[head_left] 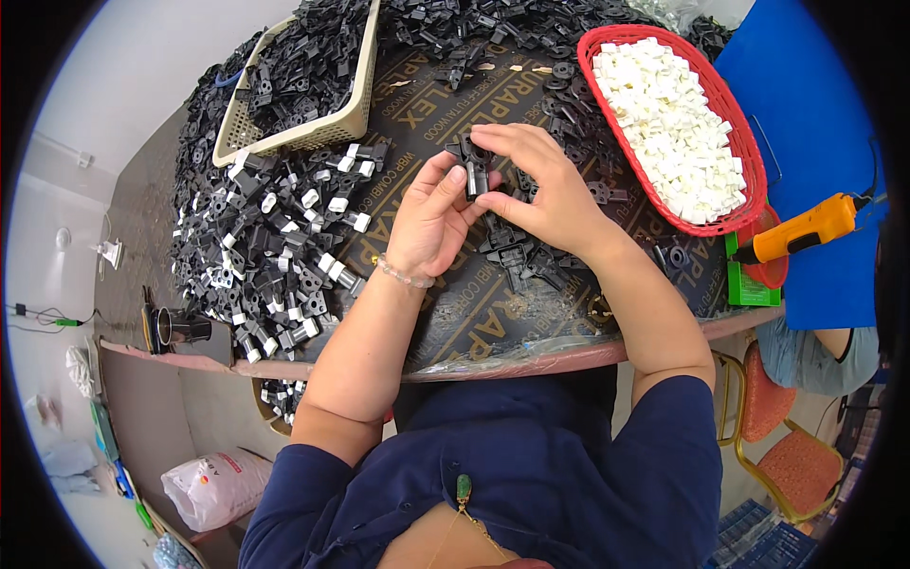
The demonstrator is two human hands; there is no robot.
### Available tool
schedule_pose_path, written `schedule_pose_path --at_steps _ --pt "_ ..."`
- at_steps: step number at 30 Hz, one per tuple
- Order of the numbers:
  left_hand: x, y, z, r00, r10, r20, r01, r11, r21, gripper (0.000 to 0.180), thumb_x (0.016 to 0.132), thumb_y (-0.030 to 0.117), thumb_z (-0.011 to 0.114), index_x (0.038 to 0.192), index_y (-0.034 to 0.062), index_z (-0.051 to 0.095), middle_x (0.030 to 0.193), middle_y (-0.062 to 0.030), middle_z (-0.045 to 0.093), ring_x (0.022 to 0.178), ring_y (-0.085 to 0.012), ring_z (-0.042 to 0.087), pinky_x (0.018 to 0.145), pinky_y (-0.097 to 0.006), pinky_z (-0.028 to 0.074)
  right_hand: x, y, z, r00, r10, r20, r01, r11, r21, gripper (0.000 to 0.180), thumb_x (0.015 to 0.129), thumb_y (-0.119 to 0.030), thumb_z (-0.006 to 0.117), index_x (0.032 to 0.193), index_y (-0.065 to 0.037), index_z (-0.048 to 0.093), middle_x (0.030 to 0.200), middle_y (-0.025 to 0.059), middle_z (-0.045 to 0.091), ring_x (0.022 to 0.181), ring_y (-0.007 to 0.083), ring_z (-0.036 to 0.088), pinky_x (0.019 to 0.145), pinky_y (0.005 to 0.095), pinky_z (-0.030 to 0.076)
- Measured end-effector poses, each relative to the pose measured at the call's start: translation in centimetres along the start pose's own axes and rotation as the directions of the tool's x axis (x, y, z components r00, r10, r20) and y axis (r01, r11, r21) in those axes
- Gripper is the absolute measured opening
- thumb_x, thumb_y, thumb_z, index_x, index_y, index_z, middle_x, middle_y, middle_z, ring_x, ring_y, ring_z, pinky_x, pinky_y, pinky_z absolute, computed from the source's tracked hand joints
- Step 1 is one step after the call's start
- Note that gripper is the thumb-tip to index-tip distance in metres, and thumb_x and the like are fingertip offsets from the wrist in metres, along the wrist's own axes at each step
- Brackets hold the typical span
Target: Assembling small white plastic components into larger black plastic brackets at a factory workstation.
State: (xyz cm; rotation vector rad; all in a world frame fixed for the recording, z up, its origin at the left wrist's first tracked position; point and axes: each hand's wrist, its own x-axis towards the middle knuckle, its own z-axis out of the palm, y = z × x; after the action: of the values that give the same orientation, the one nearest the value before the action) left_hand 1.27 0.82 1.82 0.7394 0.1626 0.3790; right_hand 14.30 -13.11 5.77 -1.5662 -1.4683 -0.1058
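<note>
Both hands meet over the middle of the dark table (pixel 493 313). My left hand (pixel 431 223) and my right hand (pixel 536 180) together pinch a small black plastic part (pixel 472 163) between thumbs and fingers. A bead bracelet circles my left wrist. Loose black parts (pixel 521 256) lie under and just in front of my right hand. To the left spreads a heap of black parts fitted with white pieces (pixel 275 247).
A beige basket (pixel 346 119) of black parts stands at the back left. A red oval basket (pixel 749 180) of white pieces sits at the right. An orange tool (pixel 806 228) and a green box (pixel 744 284) lie at the right edge. A black cup (pixel 175 327) stands front left.
</note>
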Motion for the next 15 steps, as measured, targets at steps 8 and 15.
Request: schedule_pose_path --at_steps 8,15 --pt "0.0 0.1 0.6 0.998 0.043 0.049 -0.046 0.997 0.06 0.034 0.099 0.012 0.061 0.132 0.0024 0.056 0.12 -0.0096 0.067 0.109 -0.0237 0.067 0.089 -0.037 0.058 0.0 -0.1 -0.5 0.993 -0.115 0.037 0.12 0.97 -0.21 0.062 0.07 -0.017 0.084 0.128 -0.007 0.063 0.132 0.0086 0.062 0.125 0.0318 0.054 0.107 0.0434 0.042" --pt "-0.4 -0.8 0.5 0.994 0.101 0.051 -0.113 0.883 0.455 0.033 0.098 0.001 0.06 0.13 -0.0069 0.056 0.117 -0.0101 0.067 0.101 -0.0165 0.067 0.089 -0.029 0.055 0.2 0.2 -1.5 0.994 0.107 -0.013 -0.107 0.994 0.029 0.042 0.087 -0.018 0.074 0.124 0.0 0.063 0.119 0.0148 0.066 0.11 0.025 0.063 0.096 0.0356 0.048"
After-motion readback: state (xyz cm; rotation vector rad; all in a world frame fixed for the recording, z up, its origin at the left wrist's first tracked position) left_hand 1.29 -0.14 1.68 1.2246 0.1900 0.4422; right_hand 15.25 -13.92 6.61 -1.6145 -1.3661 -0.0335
